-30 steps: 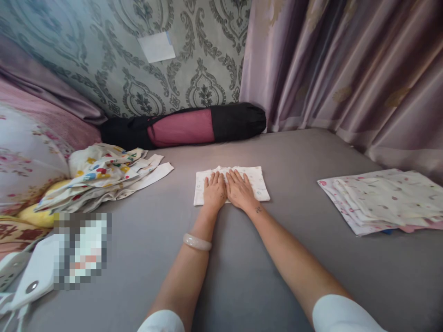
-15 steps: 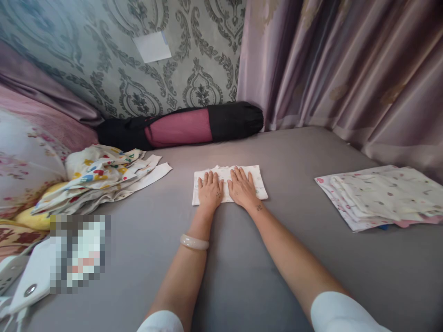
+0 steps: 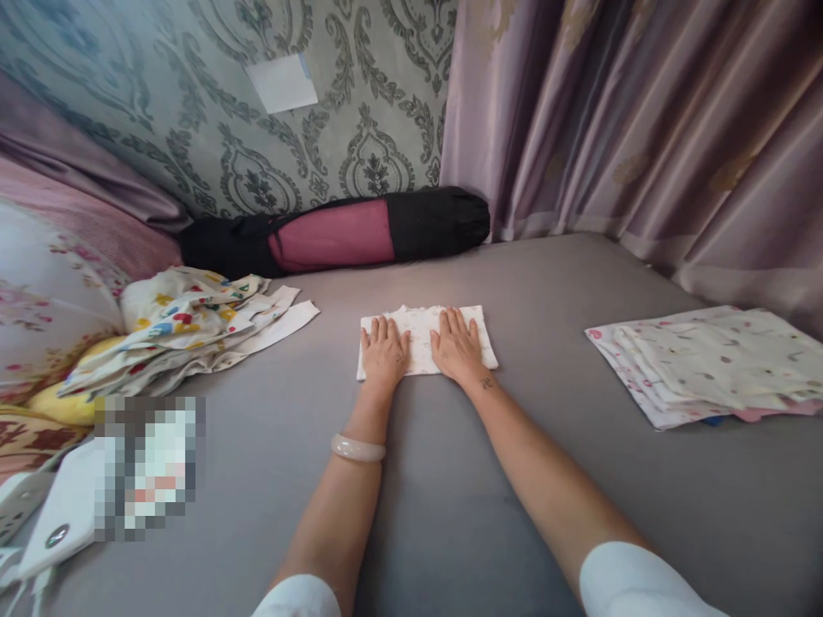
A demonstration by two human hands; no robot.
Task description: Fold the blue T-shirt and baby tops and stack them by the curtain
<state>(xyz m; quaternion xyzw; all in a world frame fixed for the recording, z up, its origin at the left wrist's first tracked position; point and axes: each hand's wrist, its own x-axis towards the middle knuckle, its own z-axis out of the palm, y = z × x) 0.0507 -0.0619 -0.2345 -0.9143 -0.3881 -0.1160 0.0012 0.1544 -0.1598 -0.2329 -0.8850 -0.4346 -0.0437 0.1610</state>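
Note:
A white patterned cloth, folded into a flat rectangle (image 3: 420, 330), lies on the grey bed sheet (image 3: 437, 480) in front of me. My left hand (image 3: 386, 350) rests palm down on its left part, fingers stretched out. On the right part lies my right hand (image 3: 459, 344), also flat with its fingers extended. A strip of the cloth shows between the two hands; neither hand grips it. Under my palms the cloth is hidden.
Folded patterned cloths are stacked (image 3: 720, 360) on the right. A loose pile of printed garments (image 3: 193, 321) lies at left, beside a floral pillow (image 3: 51, 300). Nearer are a white device (image 3: 70, 506) and a blurred-out item (image 3: 158, 471). A black-and-pink long bag (image 3: 334, 233) lies along the wall.
My hands have slid slightly apart over the folded cloth, the left one to the left and the right one to the right. The cloth itself stays in place.

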